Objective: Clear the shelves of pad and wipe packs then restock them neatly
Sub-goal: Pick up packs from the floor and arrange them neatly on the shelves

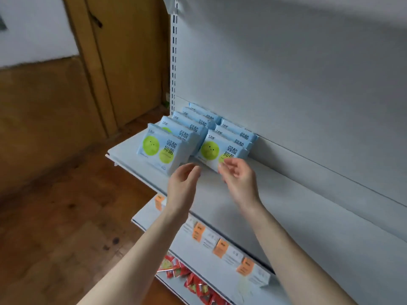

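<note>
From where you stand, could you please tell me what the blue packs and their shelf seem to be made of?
The blue packs look like soft plastic film with a slight sheen: printed faces, puffy bodies, thin edges. The shelf looks like painted sheet metal, matte pale grey: a thin flat deck beside a slotted upright. Metal is a guess.

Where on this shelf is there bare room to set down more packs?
The long stretch of shelf right of the right row, back panel to front edge, is bare. A small strip lies left of the left row. Crowded: the two rows stand close together, left hand and right hand just before them.
</note>
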Demonstrator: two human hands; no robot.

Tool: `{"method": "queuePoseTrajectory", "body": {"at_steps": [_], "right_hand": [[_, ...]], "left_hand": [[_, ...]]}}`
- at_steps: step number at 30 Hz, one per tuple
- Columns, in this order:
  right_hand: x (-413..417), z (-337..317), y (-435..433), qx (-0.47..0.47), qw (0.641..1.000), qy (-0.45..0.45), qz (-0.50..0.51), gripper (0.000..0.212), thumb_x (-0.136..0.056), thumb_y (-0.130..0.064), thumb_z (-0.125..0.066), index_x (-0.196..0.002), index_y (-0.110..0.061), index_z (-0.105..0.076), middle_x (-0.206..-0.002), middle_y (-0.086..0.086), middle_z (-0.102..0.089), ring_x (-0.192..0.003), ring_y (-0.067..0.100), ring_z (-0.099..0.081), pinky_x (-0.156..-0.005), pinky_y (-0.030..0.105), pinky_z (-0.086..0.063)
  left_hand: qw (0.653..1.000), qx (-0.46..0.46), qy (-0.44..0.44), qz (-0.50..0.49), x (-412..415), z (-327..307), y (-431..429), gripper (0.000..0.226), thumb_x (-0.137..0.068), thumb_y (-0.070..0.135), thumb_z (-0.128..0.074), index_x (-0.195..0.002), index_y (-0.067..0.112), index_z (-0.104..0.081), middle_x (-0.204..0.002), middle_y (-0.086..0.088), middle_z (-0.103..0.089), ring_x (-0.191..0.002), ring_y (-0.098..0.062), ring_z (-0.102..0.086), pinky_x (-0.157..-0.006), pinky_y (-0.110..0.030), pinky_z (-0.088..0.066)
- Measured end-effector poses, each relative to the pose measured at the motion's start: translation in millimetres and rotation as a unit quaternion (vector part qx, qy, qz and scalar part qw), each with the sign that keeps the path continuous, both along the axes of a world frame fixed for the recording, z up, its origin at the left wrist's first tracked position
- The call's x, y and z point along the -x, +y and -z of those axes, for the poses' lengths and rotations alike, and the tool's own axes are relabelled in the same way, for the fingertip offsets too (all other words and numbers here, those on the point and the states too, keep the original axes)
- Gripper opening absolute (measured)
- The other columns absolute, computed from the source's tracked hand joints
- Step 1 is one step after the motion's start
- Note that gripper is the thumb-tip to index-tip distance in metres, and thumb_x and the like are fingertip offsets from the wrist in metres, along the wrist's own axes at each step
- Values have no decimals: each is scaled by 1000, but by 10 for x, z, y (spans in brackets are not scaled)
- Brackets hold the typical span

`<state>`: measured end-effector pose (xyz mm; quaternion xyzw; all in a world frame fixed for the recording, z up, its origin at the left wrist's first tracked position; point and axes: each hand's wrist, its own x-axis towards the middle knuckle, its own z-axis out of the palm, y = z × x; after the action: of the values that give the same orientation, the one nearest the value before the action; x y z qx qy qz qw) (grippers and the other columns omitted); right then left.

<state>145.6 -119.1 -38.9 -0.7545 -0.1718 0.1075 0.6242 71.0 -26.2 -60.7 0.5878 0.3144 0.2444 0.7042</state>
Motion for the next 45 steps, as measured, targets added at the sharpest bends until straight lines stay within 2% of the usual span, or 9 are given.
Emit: {"method": "queuePoseTrajectory", "body": {"at_steps": [6, 11, 16, 18, 22, 26, 32, 38, 45], "right_hand": [[796, 198, 155, 66, 970, 26, -234, 10, -86, -21, -65, -92, -24, -58, -98, 9, -67, -96, 23, -64, -87, 36, -53], [1697, 664, 402, 159, 905, 38, -394, 18, -86, -25, -65, -101, -18, -58, -99, 6, -65, -100, 21, -63, -89, 37, -52], [2578, 1222, 566, 246, 830, 42, -498, 28, -86, -31, -64, -108, -15, -58, -106, 7, -65, -100, 19, -62, -93, 43, -50], [2925, 1483, 620, 279, 804, 39, -524, 27, -86, -32, -65, -106, -15, -58, -106, 8, -65, -101, 21, -62, -93, 45, -50], [3606, 2083, 645, 336, 767, 56, -544, 24, -84, -34, -66, -100, -17, -58, -105, 10, -66, -99, 25, -64, -91, 49, -50], [4216, 2583, 609, 377, 748, 127, -532, 24, -88, -23, -63, -105, -7, -56, -91, 7, -64, -96, 30, -66, -74, 37, -54], [4674, 3402, 558, 447, 713, 206, -499, 36, -90, -23, -61, -117, 0, -54, -108, 14, -61, -87, 18, -62, -61, 22, -51], [4818, 4466, 590, 499, 680, 239, -481, 21, -90, -25, -61, -101, -9, -52, -98, 10, -60, -96, 21, -62, -74, 27, -51], [5139, 6169, 775, 494, 639, 201, -554, 35, -88, -23, -64, -116, -5, -53, -106, 9, -60, -94, 20, -65, -70, 25, -51]], "left_hand": [[981, -16, 31, -190, 1068, 269, -112, 13, -90, 18, -57, -81, 27, -62, -92, -1, -65, -90, -16, -59, -82, -33, -46], [943, 33, 128, -305, 2196, 687, -190, 27, -91, 20, -56, -114, 8, -62, -108, -7, -65, -98, -18, -59, -86, -29, -47], [880, 133, 177, -419, 3450, 1214, -369, 18, -91, 21, -56, -106, 12, -62, -104, -4, -65, -97, -18, -61, -78, -23, -49], [852, 170, 189, -458, 3919, 1461, -491, 13, -91, 20, -56, -101, 12, -61, -103, -5, -64, -102, -20, -61, -87, -30, -48], [804, 233, 212, -504, 4727, 1941, -744, 21, -92, 17, -55, -109, 5, -61, -104, -9, -62, -105, -24, -60, -89, -33, -45], [774, 269, 244, -519, 5357, 2414, -933, 20, -91, 18, -56, -106, 7, -62, -109, -13, -66, -105, -24, -61, -91, -36, -45], [736, 320, 272, -532, 5785, 3168, -1122, 26, -91, 22, -57, -108, 3, -62, -110, -16, -65, -105, -26, -62, -89, -37, -46], [704, 376, 273, -537, 5785, 4185, -1168, 31, -91, 23, -57, -114, 3, -61, -114, -14, -64, -107, -25, -61, -94, -39, -47], [665, 424, 238, -567, 5795, 5827, -1039, 37, -91, 26, -57, -122, 5, -56, -115, -10, -62, -105, -22, -60, -97, -38, -47]]}}
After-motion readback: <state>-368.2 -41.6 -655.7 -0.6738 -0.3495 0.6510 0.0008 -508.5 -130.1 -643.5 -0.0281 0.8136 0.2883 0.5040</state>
